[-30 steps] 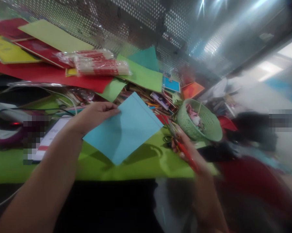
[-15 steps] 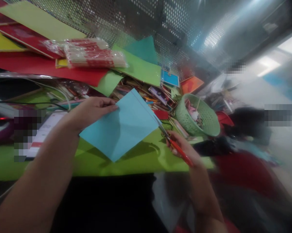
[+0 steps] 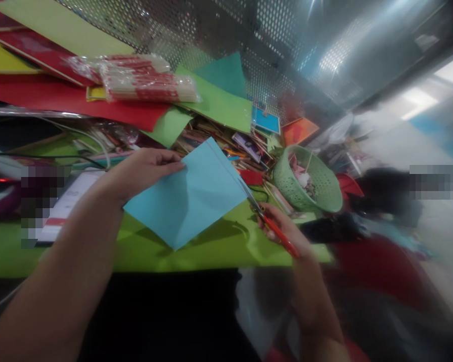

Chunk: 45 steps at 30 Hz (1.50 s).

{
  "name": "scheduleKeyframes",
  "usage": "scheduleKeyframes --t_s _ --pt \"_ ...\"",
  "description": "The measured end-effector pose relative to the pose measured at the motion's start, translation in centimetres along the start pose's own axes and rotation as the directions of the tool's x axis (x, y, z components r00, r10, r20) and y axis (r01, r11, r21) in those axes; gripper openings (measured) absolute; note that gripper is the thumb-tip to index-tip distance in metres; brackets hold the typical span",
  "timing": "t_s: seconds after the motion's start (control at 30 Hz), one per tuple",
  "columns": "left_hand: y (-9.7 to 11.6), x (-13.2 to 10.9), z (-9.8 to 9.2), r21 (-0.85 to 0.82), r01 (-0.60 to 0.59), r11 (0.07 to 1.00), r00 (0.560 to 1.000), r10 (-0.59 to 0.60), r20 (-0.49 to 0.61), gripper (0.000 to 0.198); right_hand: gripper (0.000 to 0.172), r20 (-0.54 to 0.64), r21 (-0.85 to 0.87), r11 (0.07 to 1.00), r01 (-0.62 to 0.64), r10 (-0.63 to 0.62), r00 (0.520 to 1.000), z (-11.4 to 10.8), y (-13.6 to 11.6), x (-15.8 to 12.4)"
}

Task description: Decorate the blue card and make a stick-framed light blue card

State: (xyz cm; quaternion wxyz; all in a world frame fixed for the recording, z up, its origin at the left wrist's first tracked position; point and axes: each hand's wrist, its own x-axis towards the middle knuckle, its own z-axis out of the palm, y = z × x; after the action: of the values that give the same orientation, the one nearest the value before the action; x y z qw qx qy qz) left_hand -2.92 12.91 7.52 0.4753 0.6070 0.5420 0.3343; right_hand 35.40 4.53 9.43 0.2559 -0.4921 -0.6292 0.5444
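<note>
A light blue sheet of paper [image 3: 190, 201] is held above the green table surface, a thin dark line running along its upper right edge. My left hand [image 3: 154, 168] pinches its upper left edge between thumb and fingers. In my right hand [image 3: 277, 223] is a pair of red-handled scissors [image 3: 281, 236], fingers wrapped round the handles. The scissor blades meet the paper at its right corner, along the drawn line. How far apart the blades are is hard to make out.
A green perforated basket [image 3: 309, 186] with paper scraps stands right of the paper. Behind lie plastic-wrapped bundled sticks [image 3: 151, 85], a light green sheet [image 3: 218, 103] and a heap of pencils and sticks [image 3: 199, 136]. A phone-like device [image 3: 70, 203] lies by my left forearm.
The view has shifted very slightly. Both hands, the paper and the scissors keep nearly the same positions, with the blades still at the paper's right corner.
</note>
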Motion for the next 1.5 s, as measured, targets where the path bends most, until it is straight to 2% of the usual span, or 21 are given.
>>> scheduleKeyframes --t_s 0.23,0.43,0.87,1.2,1.33,1.5 --pt "0.13 -0.01 0.07 0.005 0.011 1.0 1.0 -0.011 -0.011 0.028 0.08 -0.006 0.007 1.0 -0.022 0.022 1.0 -0.06 -0.2 -0.21" --pt "-0.52 0.16 0.01 -0.027 0.005 1.0 1.0 -0.004 0.007 0.032 0.078 0.006 -0.011 1.0 -0.016 0.016 1.0 -0.08 -0.52 -0.23" --pt "-0.23 0.08 -0.06 0.01 -0.028 1.0 1.0 0.028 0.004 0.029 0.079 0.003 0.066 0.997 -0.05 0.05 0.999 0.0 0.18 -0.04" --pt "-0.41 0.19 -0.1 0.004 -0.033 0.999 0.999 0.033 0.027 0.028 0.068 -0.065 0.05 0.996 -0.074 0.077 0.995 0.15 0.17 0.1" --pt "-0.18 0.07 -0.26 0.007 -0.061 0.998 0.996 0.061 0.06 0.031 0.065 -0.077 0.016 0.998 -0.062 0.063 0.995 0.18 0.14 0.2" --pt "-0.36 0.18 -0.34 0.036 -0.099 0.994 0.994 0.097 0.049 0.033 0.064 -0.105 -0.014 0.998 -0.061 0.059 0.993 0.19 0.03 0.31"
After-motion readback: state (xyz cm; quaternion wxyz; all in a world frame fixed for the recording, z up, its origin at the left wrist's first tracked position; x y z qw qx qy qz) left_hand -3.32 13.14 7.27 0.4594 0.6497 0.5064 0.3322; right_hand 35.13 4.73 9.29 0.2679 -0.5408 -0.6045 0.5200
